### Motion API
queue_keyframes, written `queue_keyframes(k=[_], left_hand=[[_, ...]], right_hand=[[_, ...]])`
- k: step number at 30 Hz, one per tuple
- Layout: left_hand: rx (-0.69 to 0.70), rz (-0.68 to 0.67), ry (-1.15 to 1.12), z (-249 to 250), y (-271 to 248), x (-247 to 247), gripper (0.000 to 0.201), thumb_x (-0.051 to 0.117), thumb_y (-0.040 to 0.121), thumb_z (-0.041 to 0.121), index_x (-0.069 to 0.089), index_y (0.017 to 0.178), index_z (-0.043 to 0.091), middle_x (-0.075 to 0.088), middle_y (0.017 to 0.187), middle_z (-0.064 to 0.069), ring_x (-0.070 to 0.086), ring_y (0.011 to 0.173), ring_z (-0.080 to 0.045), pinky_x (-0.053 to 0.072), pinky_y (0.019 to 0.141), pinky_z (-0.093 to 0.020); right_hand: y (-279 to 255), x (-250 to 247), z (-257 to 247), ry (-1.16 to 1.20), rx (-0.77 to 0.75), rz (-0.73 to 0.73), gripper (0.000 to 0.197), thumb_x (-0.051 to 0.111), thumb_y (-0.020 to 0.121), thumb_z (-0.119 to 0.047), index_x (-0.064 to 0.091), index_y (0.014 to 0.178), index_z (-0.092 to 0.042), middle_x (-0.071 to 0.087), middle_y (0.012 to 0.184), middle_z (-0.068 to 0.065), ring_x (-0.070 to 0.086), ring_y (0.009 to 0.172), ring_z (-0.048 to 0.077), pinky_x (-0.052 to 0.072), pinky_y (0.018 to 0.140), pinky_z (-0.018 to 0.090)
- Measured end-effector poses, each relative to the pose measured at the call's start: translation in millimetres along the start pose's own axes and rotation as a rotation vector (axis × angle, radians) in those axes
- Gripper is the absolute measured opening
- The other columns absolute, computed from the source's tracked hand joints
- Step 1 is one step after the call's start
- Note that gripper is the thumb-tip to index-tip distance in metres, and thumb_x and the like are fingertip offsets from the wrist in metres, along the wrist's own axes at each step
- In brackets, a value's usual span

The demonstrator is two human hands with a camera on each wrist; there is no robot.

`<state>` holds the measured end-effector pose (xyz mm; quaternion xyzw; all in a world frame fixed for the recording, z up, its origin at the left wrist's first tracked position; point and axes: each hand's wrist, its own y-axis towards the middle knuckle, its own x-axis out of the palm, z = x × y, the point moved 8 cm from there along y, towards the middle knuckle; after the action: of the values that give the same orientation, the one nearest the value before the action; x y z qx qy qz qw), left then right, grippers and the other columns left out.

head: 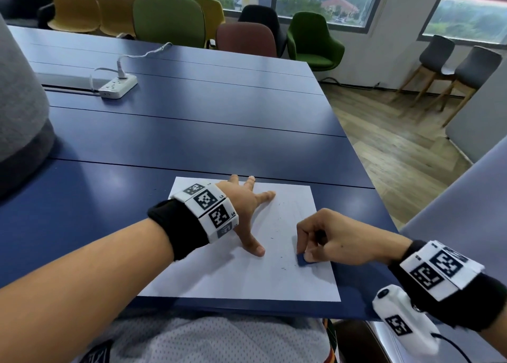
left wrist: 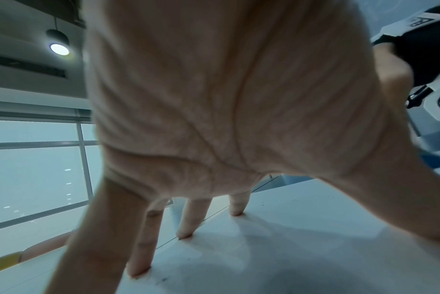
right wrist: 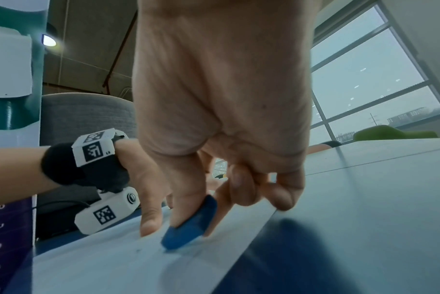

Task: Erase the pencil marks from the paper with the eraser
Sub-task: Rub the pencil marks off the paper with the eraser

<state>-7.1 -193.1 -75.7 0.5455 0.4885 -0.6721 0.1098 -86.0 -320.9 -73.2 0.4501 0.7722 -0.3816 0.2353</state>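
The small blue rubber eraser (head: 303, 260) sits tilted with its lower edge on the white sheet of paper (head: 233, 275), near the sheet's right edge, pinched between the thumb and fingertips of the right hand (head: 333, 239), whose other fingers are curled in. Small dark crumbs (head: 282, 267) lie scattered on the paper around it. The left hand (head: 247, 209) is spread wide, its straight fingertips (left wrist: 183, 234) and thumb pressing the sheet flat against the dark blue table (head: 192, 115). Farther back on the table lies a white power strip (head: 118, 86).
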Motion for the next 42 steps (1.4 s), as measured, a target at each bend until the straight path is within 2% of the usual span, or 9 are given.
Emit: queue_keyframes(k=[3,11,14,16,23,29,34,39,42], left_hand=[[-0.001,-0.001,0.021,1.6,0.4,-0.4,0.131,0.073,0.056,0.079,-0.012,0.151,0.046,-0.013,0.164,-0.005,-0.004,0.148,-0.042,0.026,0.112,-0.058],[0.0,0.0,0.019,1.7,0.4,-1.5,0.131,0.073,0.056,0.079,-0.011,0.152,0.046,-0.011,0.164,-0.004,-0.001,0.148,-0.04,0.028,0.112,-0.056],[0.003,0.009,0.024,2.3,1.4,-1.9,0.131,0.073,0.056,0.079,-0.01,0.152,0.045,-0.01,0.164,-0.005,0.002,0.148,-0.04,0.031,0.11,-0.054],[0.005,0.018,0.03,2.4,0.9,-1.6,0.131,0.073,0.056,0.079,-0.009,0.152,0.045,-0.008,0.164,-0.006,0.005,0.147,-0.041,0.032,0.109,-0.052],[0.016,0.053,0.044,2.6,0.9,-2.9,0.131,0.072,0.054,0.081,-0.005,0.153,0.045,-0.004,0.164,-0.007,0.009,0.146,-0.041,0.035,0.108,-0.049],[0.016,0.058,0.049,3.0,2.0,-3.0,0.131,0.072,0.054,0.081,-0.005,0.153,0.044,-0.003,0.164,-0.008,0.013,0.145,-0.041,0.036,0.106,-0.048],[0.018,0.066,0.058,2.5,2.7,-2.9,0.131,0.072,0.054,0.081,-0.005,0.153,0.044,-0.002,0.164,-0.008,0.013,0.145,-0.041,0.036,0.107,-0.048],[0.011,0.06,0.067,3.4,2.8,-4.1,0.131,0.072,0.055,0.081,-0.005,0.154,0.042,-0.002,0.164,-0.009,0.016,0.145,-0.041,0.037,0.106,-0.046],[0.018,0.07,0.083,6.2,3.2,-6.9,0.131,0.073,0.053,0.08,0.0,0.154,0.04,0.003,0.163,-0.013,0.027,0.14,-0.041,0.04,0.102,-0.044]], right_hand=[[12.1,-8.3,-1.6,-0.062,0.027,-0.02,0.01,0.069,0.079,-0.01,0.072,0.08,-0.02,0.062,0.068,-0.004,0.052,0.06,0.004,0.043,0.061,0.021],[59.7,-62.4,15.5,0.022,0.109,0.277,0.005,0.069,0.08,-0.011,0.071,0.08,-0.015,0.063,0.068,0.001,0.055,0.062,0.013,0.045,0.062,0.024],[54.7,-53.0,11.3,0.001,0.092,0.132,0.005,0.07,0.081,-0.01,0.071,0.08,-0.015,0.06,0.063,-0.003,0.051,0.056,0.007,0.039,0.054,0.016],[56.4,-48.9,7.6,-0.067,0.095,0.028,0.006,0.07,0.081,-0.012,0.072,0.081,-0.017,0.062,0.067,-0.002,0.053,0.061,0.009,0.04,0.058,0.019],[86.7,-79.6,3.4,-0.097,0.103,0.283,0.006,0.068,0.081,-0.01,0.073,0.084,-0.012,0.058,0.068,-0.003,0.053,0.066,0.012,0.043,0.061,0.021],[79.8,-64.9,2.6,-0.155,0.106,0.033,0.007,0.07,0.08,-0.01,0.074,0.082,-0.016,0.06,0.071,0.005,0.052,0.067,0.015,0.042,0.067,0.027],[82.6,-75.5,-5.4,-0.117,0.073,0.23,0.005,0.069,0.081,-0.008,0.072,0.084,-0.012,0.056,0.064,-0.005,0.05,0.058,0.006,0.039,0.056,0.015],[69.7,-59.9,8.7,-0.126,0.108,0.014,0.006,0.071,0.08,-0.01,0.073,0.082,-0.016,0.063,0.07,0.0,0.055,0.067,0.012,0.045,0.068,0.026],[66.9,-69.7,11.8,-0.083,0.1,0.199,0.005,0.068,0.082,-0.01,0.072,0.084,-0.013,0.059,0.067,-0.002,0.049,0.058,0.008,0.039,0.057,0.018]])
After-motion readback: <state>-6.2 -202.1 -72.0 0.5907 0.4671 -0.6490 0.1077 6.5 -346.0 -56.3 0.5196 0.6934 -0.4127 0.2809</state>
